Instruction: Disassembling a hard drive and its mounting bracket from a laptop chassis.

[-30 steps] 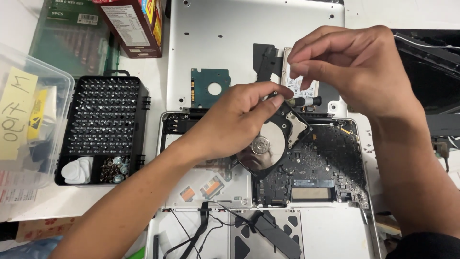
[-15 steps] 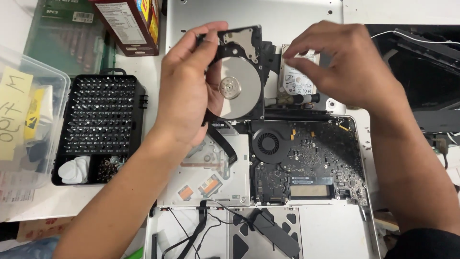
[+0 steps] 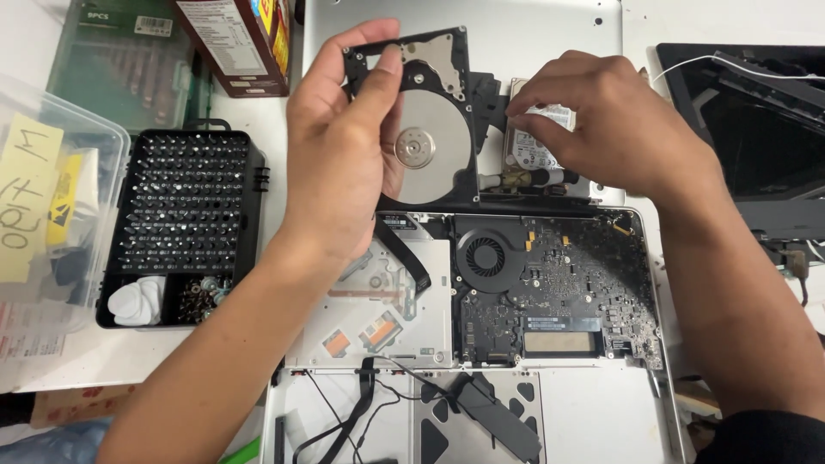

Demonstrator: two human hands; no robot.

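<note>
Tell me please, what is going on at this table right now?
A person is working over an opened laptop whose bottom cover is off, so the fan and circuit board show. The left hand holds up an opened hard drive with its shiny platter exposed. The right hand rests on a second, closed drive lying above the laptop. A black tray of screwdriver bits sits to the left.

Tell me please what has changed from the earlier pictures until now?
The left hand lifted the opened hard drive with the shiny silver platter out of the open silver laptop base and now holds it up. The right hand moved onto the small labelled drive. The black screwdriver bit case stayed.
</note>
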